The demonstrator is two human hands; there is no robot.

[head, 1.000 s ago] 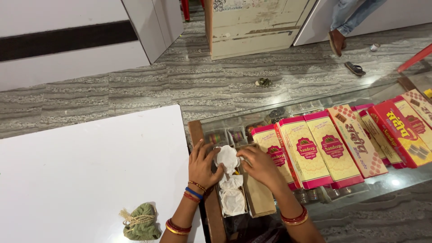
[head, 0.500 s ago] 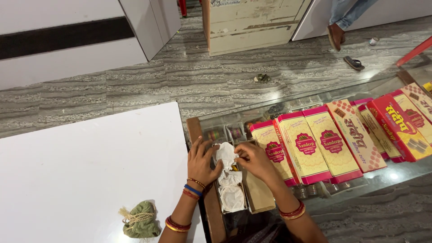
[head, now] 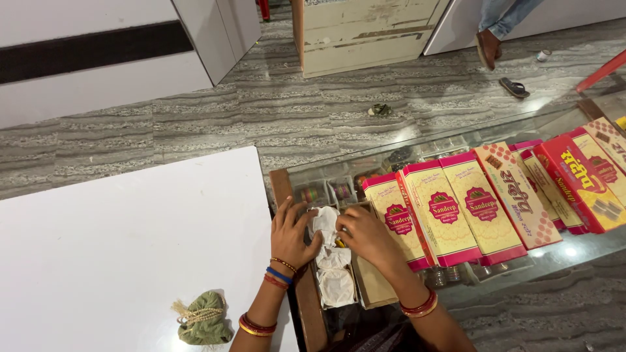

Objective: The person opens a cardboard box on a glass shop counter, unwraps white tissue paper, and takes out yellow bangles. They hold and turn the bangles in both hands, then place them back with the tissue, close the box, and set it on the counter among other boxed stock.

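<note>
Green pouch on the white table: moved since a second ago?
No. The green pouch sits at the same spot near the white table's front edge, just left of the left hand's forearm.

head view | looks steeply down | close above counter (head: 417, 150)

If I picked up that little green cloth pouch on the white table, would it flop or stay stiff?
The green pouch would probably flop: its cloth looks soft and wrinkled. It likely won't roll, since it sits slumped on the white table. The tasselled cord tied around its neck might give an easy place to grip.
</note>
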